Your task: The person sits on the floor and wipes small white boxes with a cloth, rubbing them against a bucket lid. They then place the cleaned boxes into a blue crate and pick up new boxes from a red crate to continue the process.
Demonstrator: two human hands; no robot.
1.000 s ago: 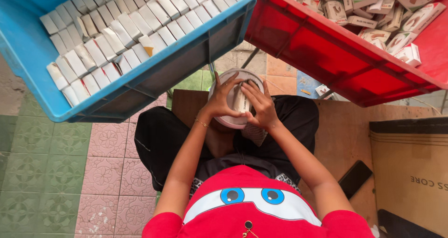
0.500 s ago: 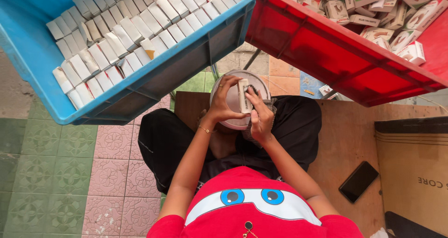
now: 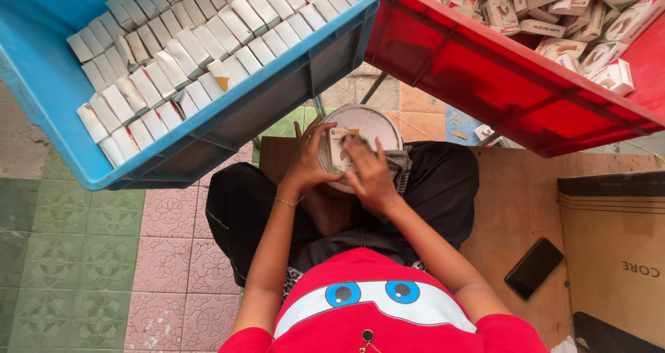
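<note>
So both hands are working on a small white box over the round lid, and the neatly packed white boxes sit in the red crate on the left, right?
Not quite. In the head view the neatly packed white boxes sit in the blue crate; the red crate holds loose ones. Both the left hand and right hand do work on the small white box.

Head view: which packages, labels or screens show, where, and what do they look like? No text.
Small box: held by left hand and right hand over a round white lid; white with coloured print.
Packed boxes: blue crate, upper left; plain white, upright in tight rows.
Loose boxes: red crate, upper right; white with brownish pictures, jumbled.
Carton: right edge; brown cardboard, dark lettering.
Phone: beside carton; black, screen dark.
</note>
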